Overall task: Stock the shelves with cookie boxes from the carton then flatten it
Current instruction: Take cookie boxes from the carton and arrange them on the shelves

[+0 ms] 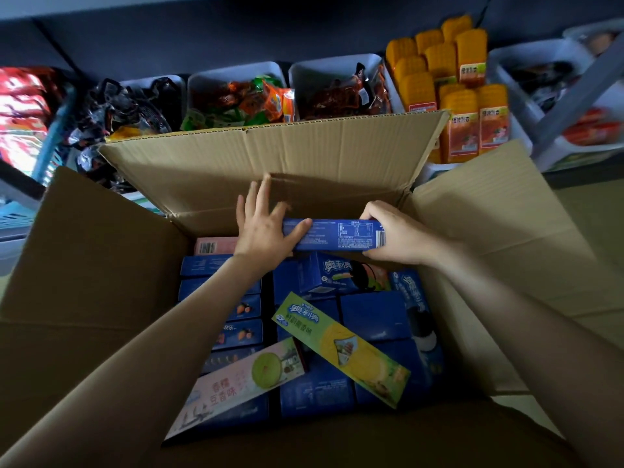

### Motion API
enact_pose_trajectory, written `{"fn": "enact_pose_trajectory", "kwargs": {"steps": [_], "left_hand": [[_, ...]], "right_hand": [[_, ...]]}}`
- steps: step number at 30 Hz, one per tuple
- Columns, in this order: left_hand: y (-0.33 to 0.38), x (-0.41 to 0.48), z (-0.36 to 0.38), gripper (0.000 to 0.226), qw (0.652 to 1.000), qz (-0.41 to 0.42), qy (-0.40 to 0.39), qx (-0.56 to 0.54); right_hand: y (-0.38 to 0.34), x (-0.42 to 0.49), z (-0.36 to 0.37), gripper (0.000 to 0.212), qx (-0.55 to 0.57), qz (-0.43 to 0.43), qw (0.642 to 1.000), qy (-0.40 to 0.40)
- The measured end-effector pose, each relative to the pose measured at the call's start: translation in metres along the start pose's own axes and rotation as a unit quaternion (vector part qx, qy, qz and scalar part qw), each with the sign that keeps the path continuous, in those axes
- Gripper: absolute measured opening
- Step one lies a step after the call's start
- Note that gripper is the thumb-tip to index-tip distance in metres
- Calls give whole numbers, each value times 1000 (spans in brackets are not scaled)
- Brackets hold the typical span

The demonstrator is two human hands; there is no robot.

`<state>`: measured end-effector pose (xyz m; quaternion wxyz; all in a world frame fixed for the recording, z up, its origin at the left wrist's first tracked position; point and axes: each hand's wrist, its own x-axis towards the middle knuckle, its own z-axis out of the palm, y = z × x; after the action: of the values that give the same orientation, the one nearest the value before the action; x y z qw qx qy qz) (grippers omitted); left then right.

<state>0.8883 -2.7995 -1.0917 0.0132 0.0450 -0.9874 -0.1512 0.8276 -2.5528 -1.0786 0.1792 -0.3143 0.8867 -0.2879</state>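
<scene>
A long blue cookie box point(337, 235) is held level over the far end of the open carton point(101, 265), its barcode and printed panel facing up, just in front of the carton's raised far flap point(270, 153). The right hand point(393, 234) grips the box's right end, fingers curled over the top edge and thumb tucked underneath. The left hand point(265, 228) meets the box's left end with its fingers straight and spread towards the flap, the thumb lying along the box's face. Below them the carton is packed with rows of blue boxes point(374, 319). Another blue box point(332, 273) sits tilted on top just beneath the held one. A green-and-yellow box point(341, 346) lies diagonally across the rows, and a pink box point(236, 383) lies slanted near the carton's near-left corner. The side flaps are folded outward. Beyond the carton, a low shelf carries white bins point(236, 77) of wrapped snacks, and to their right stand orange packs point(462, 123), upright and close together.
</scene>
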Motion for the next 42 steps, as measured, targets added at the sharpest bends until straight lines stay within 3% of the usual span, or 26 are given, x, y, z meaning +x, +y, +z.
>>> {"fn": "enact_pose_trajectory", "kwargs": {"steps": [2, 7, 10, 13, 19, 22, 28, 33, 37, 42], "left_hand": [[-1, -1, -10, 51, 999, -16, -18, -47], [5, 3, -49, 82, 977, -12, -205, -52], [20, -6, -88, 72, 964, -8, -252, -85], [42, -25, -140, 62, 973, -3, -208, -102], [83, -61, -273, 74, 990, 61, -106, -67], [104, -67, -356, 80, 993, 89, -70, -30], [142, -71, -535, 73, 992, 109, 34, 47], [194, -74, -673, 73, 964, 171, 149, 138], [224, -77, -761, 80, 958, 153, 191, 147], [235, -84, -839, 72, 958, 137, 231, 101]], "right_hand": [[0, -4, 1, 32, -9, -13, 1000, 23], [-17, -17, -19, 25, -18, -16, 999, 29], [-42, -34, -45, 32, -17, -12, 1000, 16], [-81, -53, -83, 53, 13, 22, 1000, 0], [-172, -87, -185, 88, 71, 99, 993, -2], [-221, -96, -240, 78, 53, 108, 993, -10], [-349, -114, -364, 60, 55, 32, 990, 123], [-456, -108, -466, 42, 52, -45, 983, 167], [-541, -117, -538, 42, 42, -116, 969, 212], [-613, -142, -603, 67, 83, -174, 962, 193]]}}
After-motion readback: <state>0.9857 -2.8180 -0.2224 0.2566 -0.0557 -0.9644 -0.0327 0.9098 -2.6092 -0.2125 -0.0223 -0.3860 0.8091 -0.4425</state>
